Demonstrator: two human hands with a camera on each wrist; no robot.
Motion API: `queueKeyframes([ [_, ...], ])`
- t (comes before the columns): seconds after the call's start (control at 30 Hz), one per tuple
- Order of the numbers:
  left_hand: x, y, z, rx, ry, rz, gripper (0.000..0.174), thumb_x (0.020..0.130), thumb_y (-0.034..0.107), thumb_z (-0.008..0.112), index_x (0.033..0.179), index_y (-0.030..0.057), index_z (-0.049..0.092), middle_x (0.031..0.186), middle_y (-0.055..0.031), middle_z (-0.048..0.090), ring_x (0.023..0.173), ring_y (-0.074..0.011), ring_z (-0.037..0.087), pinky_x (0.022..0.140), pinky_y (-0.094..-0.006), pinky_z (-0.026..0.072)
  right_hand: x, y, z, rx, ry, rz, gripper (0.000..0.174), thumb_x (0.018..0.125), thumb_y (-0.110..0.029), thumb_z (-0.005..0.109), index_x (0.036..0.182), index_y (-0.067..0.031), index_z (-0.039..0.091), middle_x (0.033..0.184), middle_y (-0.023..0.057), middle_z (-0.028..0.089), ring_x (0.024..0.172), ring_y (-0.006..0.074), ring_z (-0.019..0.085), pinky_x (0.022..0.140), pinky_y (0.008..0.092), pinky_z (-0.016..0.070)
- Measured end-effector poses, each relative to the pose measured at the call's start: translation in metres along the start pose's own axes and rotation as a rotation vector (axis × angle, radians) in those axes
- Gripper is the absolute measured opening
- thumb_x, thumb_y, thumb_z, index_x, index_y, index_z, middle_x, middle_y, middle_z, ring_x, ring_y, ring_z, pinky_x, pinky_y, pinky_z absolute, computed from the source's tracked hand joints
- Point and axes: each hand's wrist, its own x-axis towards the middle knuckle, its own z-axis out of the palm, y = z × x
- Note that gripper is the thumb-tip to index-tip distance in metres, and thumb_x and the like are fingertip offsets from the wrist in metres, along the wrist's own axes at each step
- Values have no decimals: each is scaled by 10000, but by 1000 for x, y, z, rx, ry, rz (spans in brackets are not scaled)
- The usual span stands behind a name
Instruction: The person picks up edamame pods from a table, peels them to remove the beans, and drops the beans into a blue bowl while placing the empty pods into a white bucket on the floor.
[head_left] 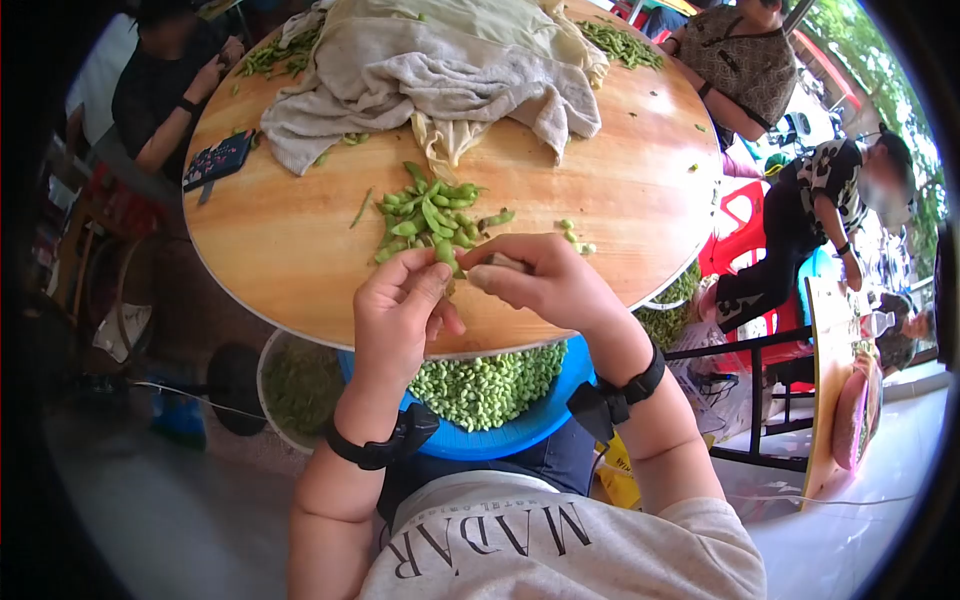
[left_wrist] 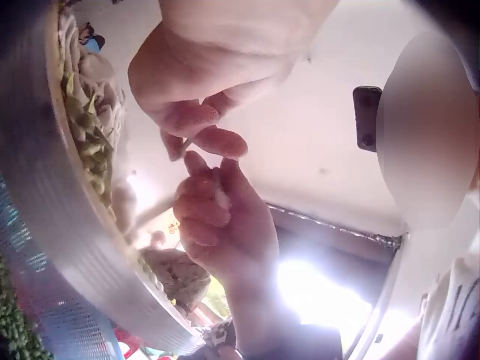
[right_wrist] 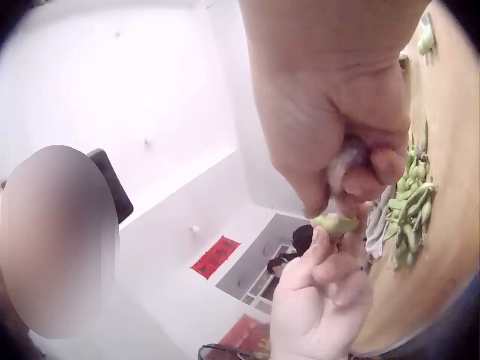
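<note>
My left hand [head_left: 405,305] pinches a green edamame pod [right_wrist: 337,223] between thumb and fingers at the table's near edge. My right hand [head_left: 545,280] meets it from the other side, thumb and finger at the pod's end. Its other fingers curl inward around something pale [right_wrist: 349,159], whose kind I cannot tell. Just beyond both hands lies a heap of edamame pods [head_left: 425,215] on the round wooden table [head_left: 620,200]. Below the edge, a blue basin [head_left: 455,445] holds many shelled green beans [head_left: 490,385].
Pale cloths [head_left: 370,90] cover the table's far middle. A few loose beans [head_left: 577,240] lie right of the heap. On the left edge rests a dark flat case [head_left: 220,160]. A tub [head_left: 268,385] stands low at left. Other people sit around the table.
</note>
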Motion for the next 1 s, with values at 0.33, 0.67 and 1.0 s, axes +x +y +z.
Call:
queueKeyframes([
  [0.33, -46, -28, 5, 574, -16, 413, 109, 749, 15, 656, 839, -21, 606, 702, -95, 608, 539, -144, 566, 491, -260, 441, -48, 16, 20, 371, -94, 130, 435, 932, -386, 419, 735, -20, 546, 543, -28, 421, 477, 47, 368, 437, 199, 300],
  [0.67, -67, -14, 13, 972, -24, 722, 145, 725, 32, 664, 835, 2, 575, 694, -130, 567, 586, -300, 565, 499, -359, 447, -61, 21, 31, 341, -87, 81, 361, 933, -319, 443, 775, -6, 528, 567, -19, 437, 505, 51, 401, 447, 204, 331],
  [1.0, -74, -13, 12, 1033, -57, 709, 157, 721, -6, 652, 858, -5, 574, 716, -142, 569, 621, -302, 566, 536, -354, 452, -65, 21, 34, 360, -83, 94, 323, 919, -281, 477, 772, 1, 538, 575, -13, 457, 523, 55, 417, 457, 208, 338],
])
